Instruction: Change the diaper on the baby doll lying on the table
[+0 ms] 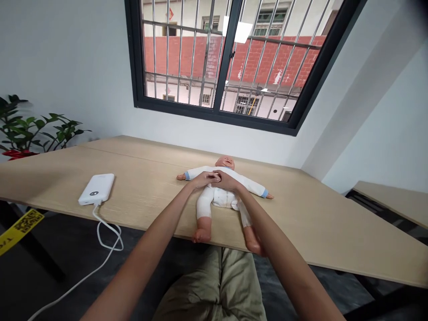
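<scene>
A baby doll (225, 196) in a white outfit with blue cuffs lies on its back on the wooden table, arms spread and bare feet toward the front edge. Both my hands rest on its torso and meet at the fingers. My left hand (204, 179) is on the left side of the chest and my right hand (227, 180) comes in from the right. The fingertips overlap near the middle of the body, small in view, and whether they pinch the cloth is hidden. The doll's head (225, 162) points toward the window.
A white power bank (97, 189) lies on the left of the table (143, 196), its white cable (100, 266) hanging over the front edge. A potted plant (36, 131) stands far left, near a yellow strap (20, 229). Another table (394, 200) is at the right.
</scene>
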`<state>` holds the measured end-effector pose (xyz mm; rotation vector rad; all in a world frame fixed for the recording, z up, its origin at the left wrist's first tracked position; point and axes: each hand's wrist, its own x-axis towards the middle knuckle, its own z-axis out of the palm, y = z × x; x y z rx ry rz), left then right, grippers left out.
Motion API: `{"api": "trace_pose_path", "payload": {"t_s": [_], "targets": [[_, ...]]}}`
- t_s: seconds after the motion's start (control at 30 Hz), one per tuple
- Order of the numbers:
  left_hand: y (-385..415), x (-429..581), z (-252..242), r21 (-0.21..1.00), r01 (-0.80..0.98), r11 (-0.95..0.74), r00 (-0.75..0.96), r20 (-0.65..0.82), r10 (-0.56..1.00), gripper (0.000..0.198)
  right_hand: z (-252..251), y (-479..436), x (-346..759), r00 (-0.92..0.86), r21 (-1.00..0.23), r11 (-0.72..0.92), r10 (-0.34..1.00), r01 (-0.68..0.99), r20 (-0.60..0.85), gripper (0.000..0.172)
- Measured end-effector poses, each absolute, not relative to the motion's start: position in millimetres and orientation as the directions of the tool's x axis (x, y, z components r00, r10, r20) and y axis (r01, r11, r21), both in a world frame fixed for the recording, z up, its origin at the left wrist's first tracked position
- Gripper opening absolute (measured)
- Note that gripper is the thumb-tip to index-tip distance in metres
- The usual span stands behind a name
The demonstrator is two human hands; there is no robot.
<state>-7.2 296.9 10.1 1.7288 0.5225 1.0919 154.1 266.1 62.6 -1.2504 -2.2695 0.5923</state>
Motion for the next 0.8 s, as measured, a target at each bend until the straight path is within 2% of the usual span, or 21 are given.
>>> {"api": "trace_pose_path", "payload": {"t_s": [0.07,0.1,0.13,0.2,0.27,0.33,0.5,0.63,0.8], "targets": [[295.3,-1.8,11.6,0.88,-0.099,-0.465,0.485,0.451,0.749,0.015,66.7,264.2,163.6,-0.495,-0.663,0.458,0.856,0.592,0.149,0.076],[294.4,0.6,11.9,0.87,-0.085,-0.486,0.47,0.465,0.75,0.013,68.6,263.4,168.3,-0.503,-0.695,0.441,0.854,0.568,0.131,0.086],[293.7,2.7,11.9,0.861,-0.075,-0.504,0.452,0.48,0.752,0.013,70.5,262.7,172.8,-0.496,-0.716,0.425,0.859,0.553,0.126,0.089],[293.5,6.1,10.5,0.845,-0.059,-0.531,0.413,0.505,0.758,0.017,73.7,261.7,179.9,-0.441,-0.707,0.413,0.883,0.574,0.158,0.073],[295.4,8.1,7.3,0.837,-0.038,-0.546,0.373,0.519,0.769,0.028,75.6,261.2,184.0,-0.35,-0.666,0.393,0.914,0.633,0.207,0.047],[299.3,8.8,2.5,0.84,-0.002,-0.543,0.337,0.511,0.79,0.04,75.9,260.9,184.8,-0.291,-0.633,0.353,0.935,0.689,0.204,0.032],[307.6,5.5,-8.4,0.863,0.12,-0.49,0.236,0.455,0.859,0.056,71.4,259.5,177.3,-0.212,-0.599,0.275,0.961,0.752,0.175,0.029],[306.1,2.0,-8.0,0.894,0.175,-0.413,0.192,0.38,0.905,0.077,69.3,257.2,171.6,-0.144,-0.563,0.221,0.973,0.796,0.178,0.036],[300.5,1.3,-2.1,0.902,0.177,-0.394,0.212,0.356,0.91,0.079,72.8,253.5,168.5,-0.122,-0.516,0.188,0.98,0.836,0.159,0.043]]}}
